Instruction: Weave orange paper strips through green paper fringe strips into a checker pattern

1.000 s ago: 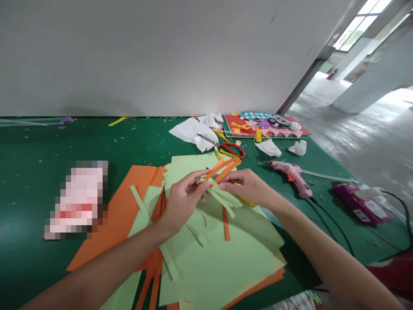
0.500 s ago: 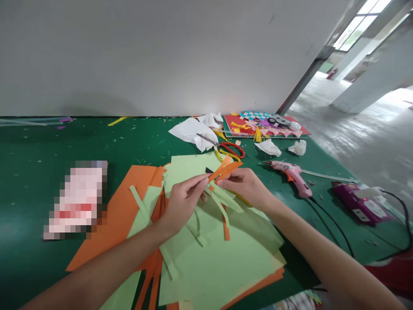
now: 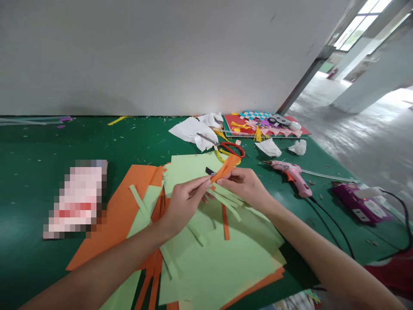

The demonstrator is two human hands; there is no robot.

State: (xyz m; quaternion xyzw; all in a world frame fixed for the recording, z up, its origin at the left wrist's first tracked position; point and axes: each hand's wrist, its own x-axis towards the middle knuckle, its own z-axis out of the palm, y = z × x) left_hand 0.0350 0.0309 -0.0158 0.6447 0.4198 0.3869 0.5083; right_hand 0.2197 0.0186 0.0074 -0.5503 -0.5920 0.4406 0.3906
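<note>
Above a stack of light green paper sheets [image 3: 219, 258], my left hand [image 3: 185, 202] pinches the lower end of some orange paper strips [image 3: 227, 167]. My right hand [image 3: 247, 185] closes on the same strips from the other side, its thumb pressed near their middle. Several light green paper strips [image 3: 227, 198] spread out below the fingers toward the right; which hand grips them I cannot tell. Just behind the fingertips a black-tipped tool [image 3: 209, 171] lies partly hidden. A loose orange strip [image 3: 225, 221] rests on the green sheets.
Orange paper [image 3: 119, 202] and more strips lie left, beside a blurred-out pink item [image 3: 77, 200]. Red-handled scissors [image 3: 232, 149] and white tissue [image 3: 192, 131] are behind. A pink glue gun [image 3: 292, 174], its cord and a purple power strip [image 3: 359, 202] stand right.
The orange strips, fanned apart before, now lie together over one another. The green strips have swung up and to the right. Both hands have barely moved.
</note>
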